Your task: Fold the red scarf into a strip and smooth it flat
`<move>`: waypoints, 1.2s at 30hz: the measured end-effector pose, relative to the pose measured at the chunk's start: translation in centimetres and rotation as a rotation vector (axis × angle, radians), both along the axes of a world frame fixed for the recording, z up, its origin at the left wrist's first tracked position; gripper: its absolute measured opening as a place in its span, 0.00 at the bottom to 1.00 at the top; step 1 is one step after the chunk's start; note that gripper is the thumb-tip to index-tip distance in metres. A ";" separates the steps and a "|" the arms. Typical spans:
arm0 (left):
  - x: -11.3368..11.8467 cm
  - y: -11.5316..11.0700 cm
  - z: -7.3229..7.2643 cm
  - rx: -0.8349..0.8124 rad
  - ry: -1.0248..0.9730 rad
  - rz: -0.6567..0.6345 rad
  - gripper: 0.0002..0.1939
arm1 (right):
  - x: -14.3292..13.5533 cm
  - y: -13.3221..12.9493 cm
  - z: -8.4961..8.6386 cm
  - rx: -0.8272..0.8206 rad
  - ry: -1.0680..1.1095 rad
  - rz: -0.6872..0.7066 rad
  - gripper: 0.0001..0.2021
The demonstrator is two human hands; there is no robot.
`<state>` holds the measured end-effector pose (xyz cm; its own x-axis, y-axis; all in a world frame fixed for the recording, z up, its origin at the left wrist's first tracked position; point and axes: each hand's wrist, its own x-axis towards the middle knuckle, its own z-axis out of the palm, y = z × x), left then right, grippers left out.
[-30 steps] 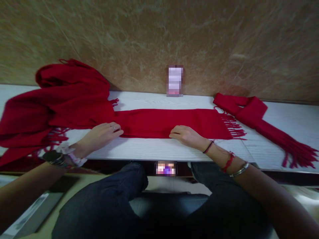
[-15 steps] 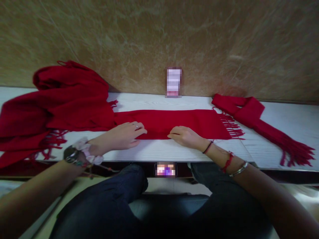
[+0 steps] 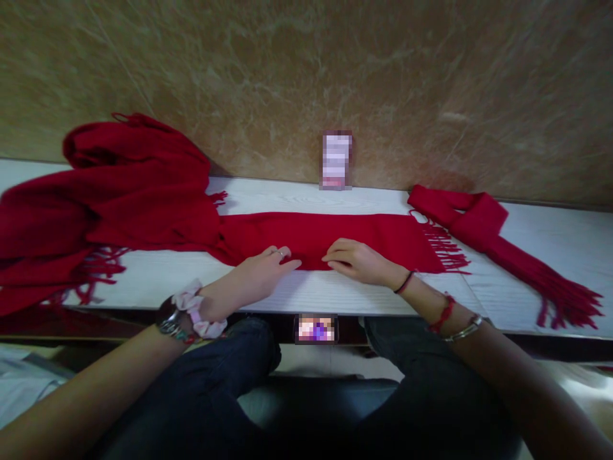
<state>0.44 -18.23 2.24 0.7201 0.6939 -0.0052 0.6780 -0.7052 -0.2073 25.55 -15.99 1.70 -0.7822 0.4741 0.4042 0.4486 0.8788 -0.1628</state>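
A red fringed scarf (image 3: 306, 233) lies flattened in a long strip, its tassels pointing right. At its near edge, my left hand (image 3: 265, 271) has curled fingers on the cloth, the thumb beside them. My right hand (image 3: 361, 260) is a short way to the right, its fingers and thumb drawn together on the same edge. The cloth between the fingertips is mostly hidden. To the left, the strip meets a large crumpled heap of red fabric (image 3: 138, 198) with fringes.
Another red fringed piece (image 3: 483, 223) lies folded at the right. Under the cloth is a white wood-grain tabletop (image 3: 335, 291) against a brown marbled wall (image 3: 306, 76). A blurred-out phone-shaped object (image 3: 336, 160) stands at the wall. A second pixelated screen (image 3: 316, 329) sits below the table edge.
My left hand has slid right and toward me along the near edge, closer to my right hand. The right hand has stayed nearly in place.
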 end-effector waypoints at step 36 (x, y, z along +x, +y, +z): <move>-0.9 -1.1 0.6 -0.339 -0.042 0.195 0.25 | -6.5 9.8 -0.9 -0.046 -0.200 -0.087 0.21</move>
